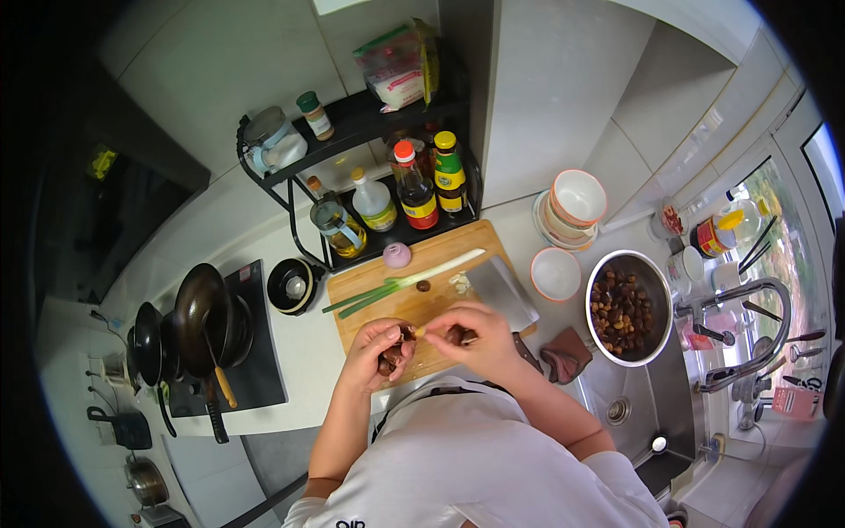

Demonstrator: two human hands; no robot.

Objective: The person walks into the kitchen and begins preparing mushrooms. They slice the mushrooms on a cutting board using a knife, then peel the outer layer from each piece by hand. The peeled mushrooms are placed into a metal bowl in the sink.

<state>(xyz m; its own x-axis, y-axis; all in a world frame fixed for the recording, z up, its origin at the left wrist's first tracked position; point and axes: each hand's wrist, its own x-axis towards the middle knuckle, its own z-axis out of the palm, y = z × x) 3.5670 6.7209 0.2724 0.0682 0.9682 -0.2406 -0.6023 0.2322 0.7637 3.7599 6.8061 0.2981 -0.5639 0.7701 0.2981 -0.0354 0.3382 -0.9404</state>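
Observation:
Over the near half of a wooden cutting board (pixel 370 290), my left hand (pixel 373 356) cups several brown chestnuts (pixel 389 362). My right hand (pixel 478 336) pinches a small yellow piece (pixel 420 332), probably chestnut kernel, close to the left fingertips. Brown pieces that look like chestnut or shell (pixel 460 335) are also tucked in the right palm, partly hidden by the fingers. Beyond my hands on the board lie a leek or large scallion (pixel 422 276), a peeled purple onion (pixel 397 255), one loose chestnut (pixel 423 286), garlic pieces (pixel 460 282) and a cleaver (pixel 498 290).
On the right, a steel bowl of chestnuts (pixel 624 310) rests at the sink (pixel 594 396), beside a brown cloth (pixel 566 355). White bowls (pixel 556 274) stand behind. A black rack (pixel 356 132) holds sauce bottles (pixel 416 188). Woks (pixel 204 317) sit on the cooktop (pixel 264 369), left.

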